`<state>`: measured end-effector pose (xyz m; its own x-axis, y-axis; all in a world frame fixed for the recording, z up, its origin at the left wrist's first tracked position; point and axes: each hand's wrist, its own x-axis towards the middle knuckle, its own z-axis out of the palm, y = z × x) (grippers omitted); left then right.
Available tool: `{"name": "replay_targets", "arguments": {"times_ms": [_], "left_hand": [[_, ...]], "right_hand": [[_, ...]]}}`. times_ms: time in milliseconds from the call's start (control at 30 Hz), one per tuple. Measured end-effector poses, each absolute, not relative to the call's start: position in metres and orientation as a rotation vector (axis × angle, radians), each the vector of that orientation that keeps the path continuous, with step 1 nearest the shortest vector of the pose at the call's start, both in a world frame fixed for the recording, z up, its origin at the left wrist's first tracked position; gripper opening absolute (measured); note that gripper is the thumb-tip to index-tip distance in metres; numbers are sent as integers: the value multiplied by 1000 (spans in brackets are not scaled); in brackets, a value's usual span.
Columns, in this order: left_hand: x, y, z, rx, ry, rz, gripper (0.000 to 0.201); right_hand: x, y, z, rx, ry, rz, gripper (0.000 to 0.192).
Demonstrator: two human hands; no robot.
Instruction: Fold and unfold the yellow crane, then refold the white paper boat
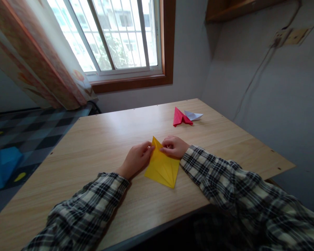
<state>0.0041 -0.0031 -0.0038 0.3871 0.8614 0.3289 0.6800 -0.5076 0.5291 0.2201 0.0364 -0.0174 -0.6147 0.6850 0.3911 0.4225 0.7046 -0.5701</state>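
A sheet of yellow origami paper [162,167] lies on the wooden table in front of me, with crease lines fanning out from its near corner. Its far end rises to a point between my hands. My left hand [140,157] pinches the left edge close to that point, thumb and fingers together. On the opposite side, my right hand [174,146] is closed on the right edge, its thumb tip over the paper. The undersides of the fingers are hidden.
A folded red paper piece [181,118] and a white paper boat [193,115] stand near the far right of the table [107,136]. On a checked cloth at left lies folded blue paper [5,167]. A window [115,38] and wall border the table's far side.
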Motion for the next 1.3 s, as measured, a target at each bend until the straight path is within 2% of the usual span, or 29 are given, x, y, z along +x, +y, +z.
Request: {"name": "replay_targets", "arguments": {"times_ms": [67, 400, 1100, 1300], "left_hand": [[5, -5, -2, 2359, 1338, 845, 27], [7, -7, 0, 2383, 1287, 817, 34], [6, -3, 0, 2556, 1020, 586, 35], [7, -2, 1, 2608, 945, 576, 27]], "right_hand": [[220, 37, -18, -840, -2314, 574, 26], [219, 36, -18, -794, -2359, 615, 42], [219, 34, -20, -764, -2305, 609, 30], [218, 32, -20, -785, -2256, 646, 19]]}}
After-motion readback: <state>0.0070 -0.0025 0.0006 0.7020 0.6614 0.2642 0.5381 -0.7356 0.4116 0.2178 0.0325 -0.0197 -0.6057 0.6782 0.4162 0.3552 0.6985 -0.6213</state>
